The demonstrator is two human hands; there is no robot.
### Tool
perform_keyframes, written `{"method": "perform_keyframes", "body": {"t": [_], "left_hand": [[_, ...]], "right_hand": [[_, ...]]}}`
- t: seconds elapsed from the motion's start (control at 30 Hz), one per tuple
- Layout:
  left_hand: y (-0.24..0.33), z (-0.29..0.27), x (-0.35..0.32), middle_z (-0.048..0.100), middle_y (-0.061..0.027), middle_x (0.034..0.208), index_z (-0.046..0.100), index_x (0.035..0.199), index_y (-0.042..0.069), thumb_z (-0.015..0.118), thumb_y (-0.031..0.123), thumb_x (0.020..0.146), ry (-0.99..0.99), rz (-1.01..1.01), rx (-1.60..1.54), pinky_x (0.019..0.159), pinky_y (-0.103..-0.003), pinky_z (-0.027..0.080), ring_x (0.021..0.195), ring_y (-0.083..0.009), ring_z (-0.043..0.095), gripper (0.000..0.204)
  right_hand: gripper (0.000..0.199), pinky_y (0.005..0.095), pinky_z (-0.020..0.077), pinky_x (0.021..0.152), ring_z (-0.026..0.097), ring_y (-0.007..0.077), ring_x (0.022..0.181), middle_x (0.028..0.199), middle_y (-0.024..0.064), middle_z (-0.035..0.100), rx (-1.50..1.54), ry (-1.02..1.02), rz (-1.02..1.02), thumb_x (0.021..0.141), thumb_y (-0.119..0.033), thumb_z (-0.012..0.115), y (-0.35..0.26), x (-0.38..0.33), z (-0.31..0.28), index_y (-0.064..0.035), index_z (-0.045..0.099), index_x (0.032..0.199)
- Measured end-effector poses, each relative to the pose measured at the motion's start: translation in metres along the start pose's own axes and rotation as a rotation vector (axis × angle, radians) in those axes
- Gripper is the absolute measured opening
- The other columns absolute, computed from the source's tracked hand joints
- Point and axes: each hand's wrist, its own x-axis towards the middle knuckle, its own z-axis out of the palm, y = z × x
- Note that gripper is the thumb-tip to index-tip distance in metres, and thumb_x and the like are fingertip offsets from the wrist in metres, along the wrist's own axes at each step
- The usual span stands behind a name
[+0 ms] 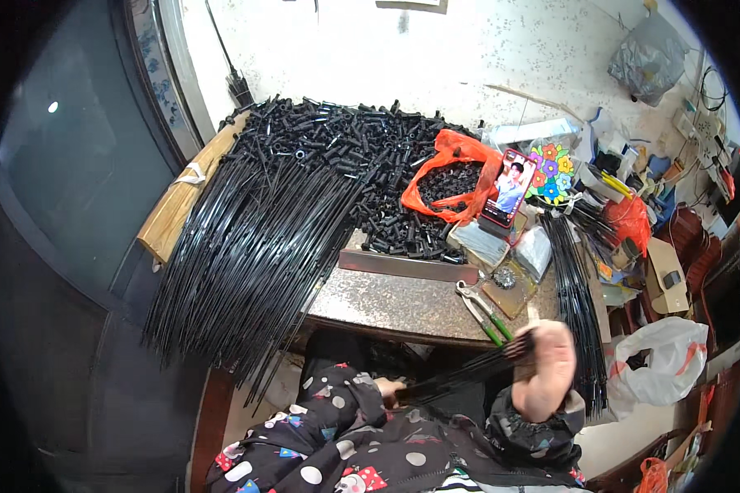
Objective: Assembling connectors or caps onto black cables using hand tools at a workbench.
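A bundle of thin black rods (460, 376) stretches across my lap, below the table's front edge. Its left end is in my left hand (389, 389), closed and partly covered by a spotted sleeve. Around the right end my right hand (548, 366) is closed, somewhat smeared by motion. Just beyond that hand lie pliers with green handles (483, 314). A large spread of long thin black rods (238, 255) hangs over the table's left front edge. Behind it is a heap of short black tubular parts (345, 144).
An orange plastic bag (489, 160) holds small dark parts. A phone (508, 189) stands beside it. More black rods (580, 320) overhang the table's right side, next to a white plastic bag (662, 361). A dark bar (407, 268) borders the heap; a wooden board (185, 201) lies left.
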Motion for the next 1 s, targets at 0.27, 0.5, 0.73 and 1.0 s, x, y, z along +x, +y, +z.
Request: {"method": "perform_keyframes", "body": {"t": [0.27,0.5,0.73,1.0], "left_hand": [[0.164,0.011,-0.231,0.061,-0.0084,0.068,0.062,0.08,-0.001,0.064,0.011,0.076,0.664,1.404,-0.038,0.061,-0.027,0.047,0.066,-0.0169,0.06,0.012],[0.161,0.009,-0.243,0.058,-0.0064,0.071,0.058,0.079,0.0,0.071,0.008,0.07,0.77,1.274,0.093,0.057,-0.023,0.043,0.059,-0.0117,0.054,0.017],[0.203,-0.041,-0.201,0.056,-0.0048,0.065,0.058,0.073,0.001,0.07,0.009,0.07,0.302,1.468,0.094,0.058,-0.024,0.044,0.059,-0.0134,0.054,0.015],[0.245,-0.19,-0.047,0.062,-0.0151,0.081,0.061,0.085,0.005,0.052,0.008,0.076,1.17,0.74,1.071,0.067,-0.036,0.049,0.078,-0.0293,0.061,0.013]], "right_hand": [[0.005,0.0226,0.0427,0.074,0.054,0.0103,0.08,0.088,0.0063,0.059,0.021,-0.43,0.36,0.082,-0.001,0.057,0.011,0.011,0.027,0.0011,0.055,0.085],[0.006,0.0239,0.0432,0.076,0.055,0.0112,0.082,0.088,0.0082,0.059,-0.052,-0.404,0.301,0.082,0.0,0.056,0.018,0.007,0.03,0.0024,0.053,0.087],[0.009,0.0225,0.0425,0.073,0.054,0.0101,0.079,0.086,0.0078,0.059,0.134,-0.485,0.436,0.084,-0.004,0.055,0.029,0.027,0.011,0.0024,0.051,0.089],[0.012,0.0212,0.0428,0.067,0.054,0.0076,0.07,0.082,0.0032,0.057,0.13,-0.04,0.287,0.084,-0.01,0.057,0.075,0.065,0.002,0.0001,0.053,0.09]]}}
